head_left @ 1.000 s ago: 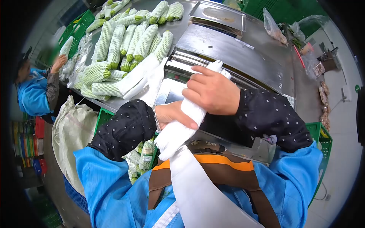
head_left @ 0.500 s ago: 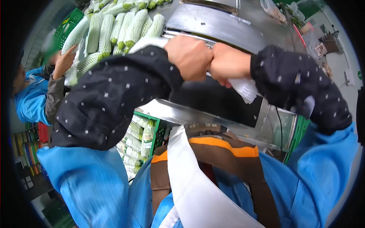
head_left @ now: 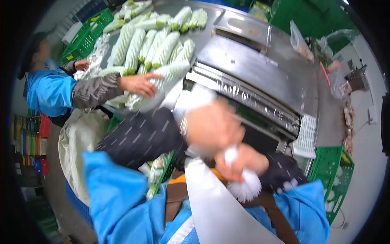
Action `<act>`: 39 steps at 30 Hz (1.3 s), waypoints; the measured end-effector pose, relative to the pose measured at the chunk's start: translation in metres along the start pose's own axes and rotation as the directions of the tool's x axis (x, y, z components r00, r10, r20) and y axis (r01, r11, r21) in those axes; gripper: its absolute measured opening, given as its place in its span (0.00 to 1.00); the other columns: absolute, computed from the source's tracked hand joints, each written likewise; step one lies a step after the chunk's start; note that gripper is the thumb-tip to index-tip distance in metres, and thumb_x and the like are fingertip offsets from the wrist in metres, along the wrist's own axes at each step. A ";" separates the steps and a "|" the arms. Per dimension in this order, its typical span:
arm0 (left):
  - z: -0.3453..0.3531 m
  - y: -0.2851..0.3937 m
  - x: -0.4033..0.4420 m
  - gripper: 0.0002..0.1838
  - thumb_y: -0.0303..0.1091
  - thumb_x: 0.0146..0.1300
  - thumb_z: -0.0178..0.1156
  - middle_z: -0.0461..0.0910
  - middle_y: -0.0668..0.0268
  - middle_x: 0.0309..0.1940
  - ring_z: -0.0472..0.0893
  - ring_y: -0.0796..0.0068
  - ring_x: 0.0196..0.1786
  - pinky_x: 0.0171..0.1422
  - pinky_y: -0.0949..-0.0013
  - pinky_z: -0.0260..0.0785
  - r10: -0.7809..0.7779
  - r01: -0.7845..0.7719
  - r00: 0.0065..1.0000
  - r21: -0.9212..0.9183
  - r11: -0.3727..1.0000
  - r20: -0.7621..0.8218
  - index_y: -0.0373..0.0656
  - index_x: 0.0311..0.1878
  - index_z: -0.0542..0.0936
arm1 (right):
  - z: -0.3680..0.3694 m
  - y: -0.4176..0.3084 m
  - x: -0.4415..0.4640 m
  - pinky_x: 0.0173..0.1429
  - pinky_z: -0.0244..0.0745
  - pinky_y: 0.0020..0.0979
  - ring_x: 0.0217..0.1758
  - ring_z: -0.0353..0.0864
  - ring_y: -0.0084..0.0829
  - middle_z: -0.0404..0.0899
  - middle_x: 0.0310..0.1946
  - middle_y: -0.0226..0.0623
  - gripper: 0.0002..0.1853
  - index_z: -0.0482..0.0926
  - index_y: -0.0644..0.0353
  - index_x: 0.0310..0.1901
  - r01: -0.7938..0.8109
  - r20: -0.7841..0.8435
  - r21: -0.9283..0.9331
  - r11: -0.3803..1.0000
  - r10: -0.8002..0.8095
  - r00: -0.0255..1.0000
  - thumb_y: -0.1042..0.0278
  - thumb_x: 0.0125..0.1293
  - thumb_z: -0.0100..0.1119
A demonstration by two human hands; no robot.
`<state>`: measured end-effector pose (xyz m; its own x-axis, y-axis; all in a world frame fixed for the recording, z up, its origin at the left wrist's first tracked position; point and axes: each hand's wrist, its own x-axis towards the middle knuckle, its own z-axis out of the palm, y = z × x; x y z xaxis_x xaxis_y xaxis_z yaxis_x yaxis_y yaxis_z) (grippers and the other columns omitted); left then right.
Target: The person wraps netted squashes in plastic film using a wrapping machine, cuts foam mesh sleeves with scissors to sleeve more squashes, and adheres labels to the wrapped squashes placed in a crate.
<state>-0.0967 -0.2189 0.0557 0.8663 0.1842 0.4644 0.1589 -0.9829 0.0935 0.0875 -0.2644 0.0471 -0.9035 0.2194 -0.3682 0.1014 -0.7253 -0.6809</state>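
Note:
My right hand point(head_left: 241, 162) is closed round a bunched white foam net sleeve point(head_left: 247, 188), whose frilled end fans out below the fist. Just above and touching it is my left hand point(head_left: 213, 126), smeared by motion, so its fingers are unclear. A blurred whitish thing point(head_left: 197, 97) shows behind the left hand; what it is I cannot tell. Beyond my hands lie several long pale-green gourds point(head_left: 133, 49) in white foam nets. A co-worker's hand point(head_left: 140, 84) rests on a netted gourd point(head_left: 172, 75) at the near end of the pile.
A steel wrapping machine point(head_left: 239, 61) with a shiny film roll point(head_left: 248, 97) stands ahead. White netting point(head_left: 304, 138) hangs at its right corner. Green crates stand at right point(head_left: 333, 175) and far left point(head_left: 87, 34). The co-worker point(head_left: 50, 87) stands at left beside a pale sack point(head_left: 75, 150).
Both my hands have moved down toward my body, the foam net sleeve still in the right. My view has shifted. The co-worker's arm now reaches across to the gourds' near end.

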 end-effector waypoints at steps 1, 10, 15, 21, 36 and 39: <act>-0.017 0.040 -0.001 0.08 0.34 0.37 0.61 0.77 0.60 0.17 0.80 0.57 0.23 0.28 0.55 0.70 -0.359 0.463 0.814 -0.136 0.876 0.456 0.43 0.22 0.78 | -0.006 0.003 -0.010 0.26 0.73 0.39 0.19 0.78 0.44 0.74 0.15 0.49 0.04 0.76 0.65 0.23 0.139 -0.011 -0.781 0.610 -0.235 0.972 0.76 0.42 0.57; -0.098 0.069 0.038 0.09 0.38 0.55 0.58 0.77 0.54 0.21 0.79 0.51 0.26 0.29 0.54 0.70 -0.189 0.428 0.876 -0.537 0.726 0.443 0.43 0.32 0.77 | 0.055 -0.069 -0.082 0.36 0.73 0.32 0.30 0.79 0.34 0.80 0.28 0.45 0.13 0.78 0.64 0.38 -0.246 0.091 -0.547 0.800 0.349 0.933 0.68 0.54 0.67; -0.067 0.065 0.029 0.11 0.36 0.50 0.62 0.80 0.54 0.24 0.81 0.49 0.30 0.35 0.54 0.74 -0.276 0.498 0.854 -0.542 0.677 0.441 0.43 0.36 0.78 | 0.043 -0.060 -0.074 0.35 0.76 0.44 0.32 0.81 0.53 0.79 0.25 0.52 0.12 0.77 0.64 0.35 -0.002 -0.016 -0.980 0.198 -0.071 0.997 0.70 0.47 0.59; 0.033 0.023 0.014 0.19 0.29 0.45 0.65 0.82 0.51 0.33 0.83 0.56 0.35 0.43 0.61 0.74 -0.493 0.677 0.735 -0.538 0.502 0.465 0.36 0.44 0.80 | -0.023 -0.029 -0.071 0.48 0.74 0.45 0.43 0.81 0.48 0.80 0.37 0.48 0.23 0.75 0.58 0.45 -0.183 -0.096 -0.977 -0.111 -0.536 0.838 0.71 0.43 0.63; 0.075 0.024 -0.014 0.16 0.31 0.42 0.68 0.72 0.65 0.20 0.72 0.74 0.22 0.27 0.71 0.64 -0.748 0.473 0.466 -0.848 -0.240 0.472 0.38 0.33 0.74 | -0.082 0.225 -0.119 0.35 0.74 0.23 0.31 0.80 0.20 0.81 0.27 0.35 0.07 0.79 0.65 0.39 -0.006 -0.840 -0.539 0.842 -0.539 -0.066 0.79 0.60 0.54; 0.083 0.027 -0.020 0.12 0.31 0.45 0.69 0.75 0.65 0.22 0.75 0.75 0.23 0.29 0.72 0.66 -0.711 0.412 0.454 -0.834 -0.367 0.537 0.39 0.29 0.76 | -0.070 0.227 -0.100 0.37 0.75 0.23 0.33 0.83 0.22 0.82 0.30 0.35 0.06 0.79 0.65 0.39 0.014 -0.808 -0.587 0.809 -0.587 0.052 0.80 0.61 0.54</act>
<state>-0.0707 -0.2501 -0.0243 0.5347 0.7785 -0.3287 -0.0961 0.4424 0.8917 0.2304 -0.4050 -0.1148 0.2302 0.9643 -0.1310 0.3135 -0.2009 -0.9281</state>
